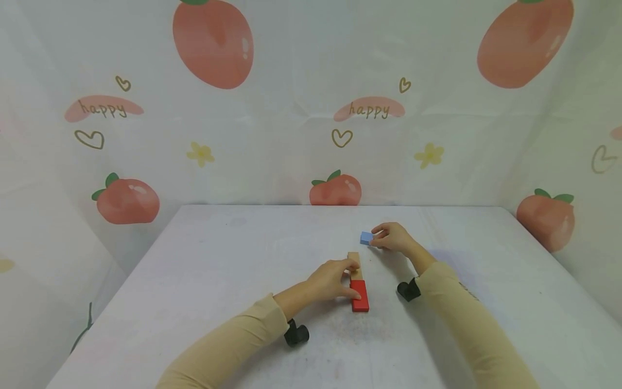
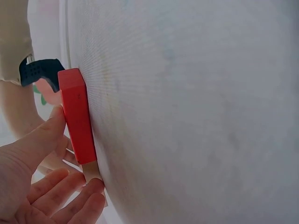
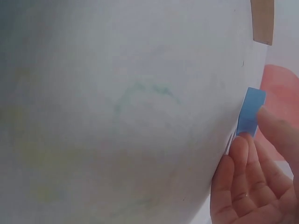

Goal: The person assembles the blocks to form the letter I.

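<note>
A red rectangular block [image 1: 360, 304] lies flat on the white table, end to end with a plain wooden block [image 1: 357, 274] behind it. My left hand [image 1: 326, 281] reaches in from the left; its thumb rests on the red block and its fingertips touch the wooden one. In the left wrist view the fingers [image 2: 74, 205] are spread, fairly straight, alongside the blocks and partly cover the wooden one. Farther back sits a small blue block [image 1: 366, 238]. My right hand [image 1: 394, 237] pinches its right end, thumb and fingertips on the blue block [image 3: 252, 107] in the right wrist view.
The white tabletop [image 1: 233, 270] ends at a far edge against a fabric backdrop [image 1: 291, 65] printed with fruit, hearts and flowers. A black wrist-worn device [image 1: 296, 335] hangs under the left forearm, another black device [image 1: 408, 290] under the right.
</note>
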### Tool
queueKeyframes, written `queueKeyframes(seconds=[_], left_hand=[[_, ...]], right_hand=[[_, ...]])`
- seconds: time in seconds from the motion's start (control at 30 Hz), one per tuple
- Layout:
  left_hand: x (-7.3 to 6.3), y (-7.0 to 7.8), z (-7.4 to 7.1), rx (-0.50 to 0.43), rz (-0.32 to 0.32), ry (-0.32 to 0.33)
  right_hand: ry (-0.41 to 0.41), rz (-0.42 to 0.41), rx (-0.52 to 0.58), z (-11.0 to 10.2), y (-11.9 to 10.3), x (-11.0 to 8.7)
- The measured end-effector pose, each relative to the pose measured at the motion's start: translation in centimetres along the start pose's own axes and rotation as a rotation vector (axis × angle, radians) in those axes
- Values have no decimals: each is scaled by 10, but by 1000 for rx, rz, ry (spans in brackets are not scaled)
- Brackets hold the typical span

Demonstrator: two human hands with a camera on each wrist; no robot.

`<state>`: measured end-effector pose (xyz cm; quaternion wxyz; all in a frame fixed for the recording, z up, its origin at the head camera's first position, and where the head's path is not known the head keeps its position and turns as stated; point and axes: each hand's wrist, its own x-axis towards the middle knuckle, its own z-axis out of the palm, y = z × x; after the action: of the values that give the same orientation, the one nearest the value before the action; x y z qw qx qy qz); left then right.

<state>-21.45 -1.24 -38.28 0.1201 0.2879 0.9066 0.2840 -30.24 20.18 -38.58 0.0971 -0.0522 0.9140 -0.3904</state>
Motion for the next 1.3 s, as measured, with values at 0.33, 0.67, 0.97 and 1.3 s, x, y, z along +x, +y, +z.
queueKeyframes(seconds=[0.33,0.67,0.97,1.3], left_hand=[[-1,1,-1,10,7,1],[-2,1,0,-8,-9,-7],[-1,1,0,-15,-15,-7],[0,0,0,-18,-14,-4]], right_hand=[[7,23,-28,2,-2,2],[15,9,-42,3,-2,2],[28,8,-53,4,-3,0],[36,-12,-73,4,-2,1]])
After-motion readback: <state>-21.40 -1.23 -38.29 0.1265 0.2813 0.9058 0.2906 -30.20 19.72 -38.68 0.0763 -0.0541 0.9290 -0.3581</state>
